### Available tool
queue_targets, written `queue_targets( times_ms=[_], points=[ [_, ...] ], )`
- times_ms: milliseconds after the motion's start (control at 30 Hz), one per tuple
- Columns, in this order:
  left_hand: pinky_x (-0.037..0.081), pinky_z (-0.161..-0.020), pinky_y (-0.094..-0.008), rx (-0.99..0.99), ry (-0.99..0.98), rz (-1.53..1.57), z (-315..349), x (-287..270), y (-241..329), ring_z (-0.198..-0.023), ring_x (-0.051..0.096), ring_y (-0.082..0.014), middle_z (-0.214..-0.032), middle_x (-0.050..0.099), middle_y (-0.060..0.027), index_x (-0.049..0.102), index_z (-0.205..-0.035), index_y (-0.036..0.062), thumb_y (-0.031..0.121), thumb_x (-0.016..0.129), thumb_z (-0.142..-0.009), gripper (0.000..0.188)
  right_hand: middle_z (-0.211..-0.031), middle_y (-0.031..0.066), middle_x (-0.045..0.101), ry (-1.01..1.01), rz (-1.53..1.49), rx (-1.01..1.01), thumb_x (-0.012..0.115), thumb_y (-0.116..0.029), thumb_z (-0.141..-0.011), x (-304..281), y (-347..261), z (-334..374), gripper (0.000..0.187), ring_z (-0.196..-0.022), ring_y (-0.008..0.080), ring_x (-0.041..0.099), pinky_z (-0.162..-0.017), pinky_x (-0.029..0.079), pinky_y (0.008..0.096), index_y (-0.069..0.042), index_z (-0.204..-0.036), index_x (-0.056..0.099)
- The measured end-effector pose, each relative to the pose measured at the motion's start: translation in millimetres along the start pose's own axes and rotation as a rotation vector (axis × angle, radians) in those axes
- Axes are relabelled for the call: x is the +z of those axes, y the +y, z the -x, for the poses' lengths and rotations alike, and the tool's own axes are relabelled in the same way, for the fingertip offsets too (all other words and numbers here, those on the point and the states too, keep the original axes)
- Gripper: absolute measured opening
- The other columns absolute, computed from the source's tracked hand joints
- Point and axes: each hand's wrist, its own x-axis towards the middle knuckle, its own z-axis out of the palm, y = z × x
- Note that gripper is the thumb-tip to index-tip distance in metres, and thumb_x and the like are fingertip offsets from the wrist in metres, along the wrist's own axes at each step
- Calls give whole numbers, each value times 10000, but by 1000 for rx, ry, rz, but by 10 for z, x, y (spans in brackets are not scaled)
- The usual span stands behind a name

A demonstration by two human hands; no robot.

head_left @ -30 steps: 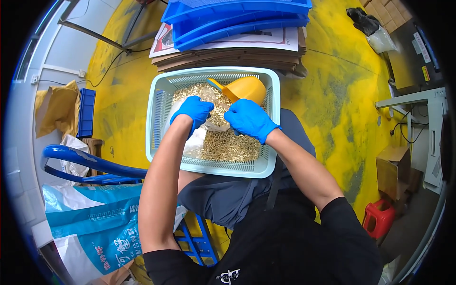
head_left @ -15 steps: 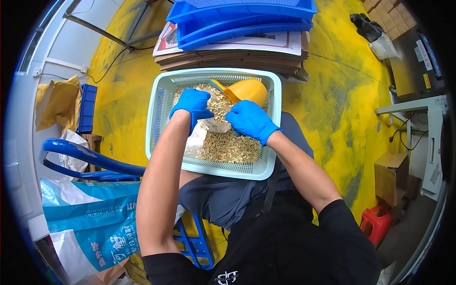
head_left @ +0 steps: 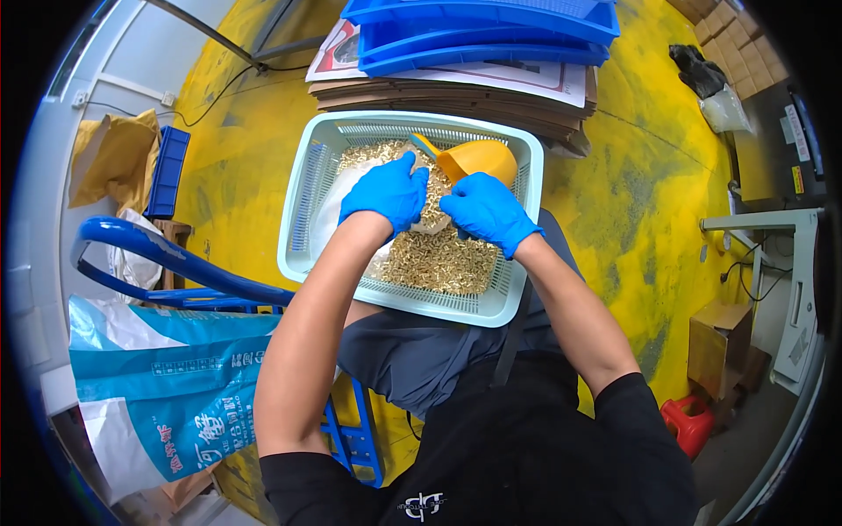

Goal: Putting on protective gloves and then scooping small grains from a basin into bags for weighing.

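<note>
A pale green slotted plastic basket [head_left: 307, 197] rests on my lap, holding many small brass-coloured metal parts [head_left: 438, 259] and an orange scoop [head_left: 478, 158] at its far side. Both my hands wear blue gloves. My left hand [head_left: 386, 193] and my right hand [head_left: 487, 210] grip a clear plastic bag [head_left: 430, 223] between them, low over the parts. More clear plastic lies along the basket's left side [head_left: 338, 206]. How full the bag is stays hidden by the hands.
Stacked blue trays [head_left: 482, 31] sit on flat cardboard [head_left: 456, 92] beyond the basket, on a yellow floor [head_left: 237, 158]. A blue hand-truck handle [head_left: 158, 254] and a blue-and-white woven sack [head_left: 167, 377] are at my left. A red can [head_left: 688, 421] and cardboard box [head_left: 719, 337] stand right.
Both gloved hands stay together over the basket, shifting slightly as they work the bag. The scoop has not moved.
</note>
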Motion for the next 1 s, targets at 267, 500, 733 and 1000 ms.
queue_targets(
  times_ms=[267, 500, 733, 1000],
  points=[
    [476, -772, -408, 173, 243, -210, 8, -67, -89, -877, 598, -357, -925, 621, -205, 539, -1185, 100, 274, 580, -742, 478, -491, 124, 564, 3, -37, 102, 526, -243, -751, -43, -9, -15, 329, -439, 184, 590, -480, 469, 297, 22, -569, 595],
    [460, -839, -432, -190, 64, -301, -171, -3, -339, -949, 592, -366, -1089, 594, -215, 629, -1031, 24, 461, 480, -797, 518, -756, 198, 644, -37, 451, 131, 535, -287, -681, -96, -303, -172, 303, -709, 320, 642, -665, 512, 397, -30, -767, 672],
    [460, -829, -419, -105, 82, -33, -213, 105, -728, -947, 586, -379, -1046, 601, -220, 653, -964, 17, 300, 424, -809, 396, -686, 194, 630, -98, 191, 161, 506, -252, -730, -167, -11, -352, 278, -603, 318, 629, -591, 488, 412, -16, -689, 647],
    [436, -543, -405, 103, 234, 56, -155, 69, -1099, -530, 585, -274, -573, 592, -177, 605, -594, -13, 292, 460, -771, 382, -505, 189, 542, 25, 289, -92, 478, -243, -759, 11, -109, -243, 344, -481, 273, 590, -534, 466, 389, 20, -569, 592]
  ],
)
